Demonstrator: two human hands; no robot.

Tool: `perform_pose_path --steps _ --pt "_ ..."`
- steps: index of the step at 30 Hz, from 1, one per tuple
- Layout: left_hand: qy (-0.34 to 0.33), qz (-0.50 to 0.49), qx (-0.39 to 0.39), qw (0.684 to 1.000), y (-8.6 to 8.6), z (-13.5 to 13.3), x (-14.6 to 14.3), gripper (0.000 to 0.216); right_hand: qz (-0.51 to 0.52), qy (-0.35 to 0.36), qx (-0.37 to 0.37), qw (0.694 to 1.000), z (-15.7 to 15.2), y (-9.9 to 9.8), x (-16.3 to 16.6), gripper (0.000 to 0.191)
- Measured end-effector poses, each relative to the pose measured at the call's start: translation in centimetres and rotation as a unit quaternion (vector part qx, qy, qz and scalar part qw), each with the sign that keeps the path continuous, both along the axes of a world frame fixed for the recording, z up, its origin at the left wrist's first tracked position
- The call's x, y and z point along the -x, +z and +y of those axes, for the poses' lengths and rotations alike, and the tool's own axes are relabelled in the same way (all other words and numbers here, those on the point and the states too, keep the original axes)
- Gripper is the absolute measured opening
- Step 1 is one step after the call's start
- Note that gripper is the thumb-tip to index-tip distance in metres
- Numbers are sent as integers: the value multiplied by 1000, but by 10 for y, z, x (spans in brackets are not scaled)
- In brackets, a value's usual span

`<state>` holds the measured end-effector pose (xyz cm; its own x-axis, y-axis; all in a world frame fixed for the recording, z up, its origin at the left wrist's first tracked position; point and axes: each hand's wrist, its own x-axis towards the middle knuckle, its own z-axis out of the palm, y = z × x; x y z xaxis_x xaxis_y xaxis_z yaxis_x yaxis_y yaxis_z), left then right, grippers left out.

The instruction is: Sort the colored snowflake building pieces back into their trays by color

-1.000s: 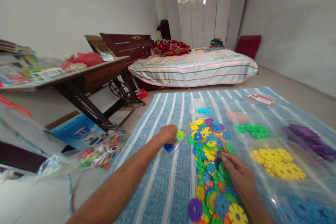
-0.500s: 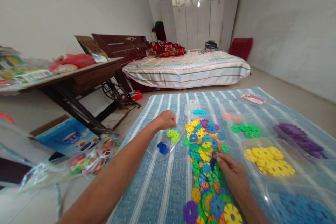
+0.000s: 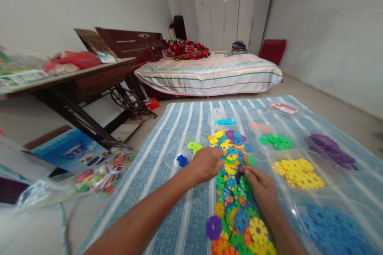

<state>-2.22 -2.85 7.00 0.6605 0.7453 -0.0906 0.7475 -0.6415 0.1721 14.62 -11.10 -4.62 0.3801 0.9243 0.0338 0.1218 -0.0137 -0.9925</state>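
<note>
On the blue striped mat (image 3: pixel 185 215), both hands are digging into the mixed pile of colourful plastic snowflake discs (image 3: pixel 236 191): left hand (image 3: pixel 206 164) loosely curled, right hand (image 3: pixel 261 188) pinching one disc. Best lifting singly.

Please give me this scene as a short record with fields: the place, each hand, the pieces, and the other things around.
Place: striped blue mat on a bedroom floor
Left hand: on the left edge of the mixed pile of coloured flower-shaped discs; grip hidden
Right hand: palm down on the same pile; grip hidden
Sorted discs: yellow group, green group, purple group, blue group, in clear packaging
Left of pile: clear bag with a few lime and blue discs
Behind: bed, white wardrobe, wooden table
</note>
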Motion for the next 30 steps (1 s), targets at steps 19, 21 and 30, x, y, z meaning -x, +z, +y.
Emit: perform_pose_path --steps 19,21,30 --pt "83 -26 202 976 -43 -97 49 17 78 5 -47 996 -10 7 -6 24" --pt "90 -35 215 972 -44 -95 49 18 90 -2 -37 995 -11 8 -7 24" --pt "93 -29 189 977 -40 -86 39 7 160 -11 -28 987 -8 2 -10 24"
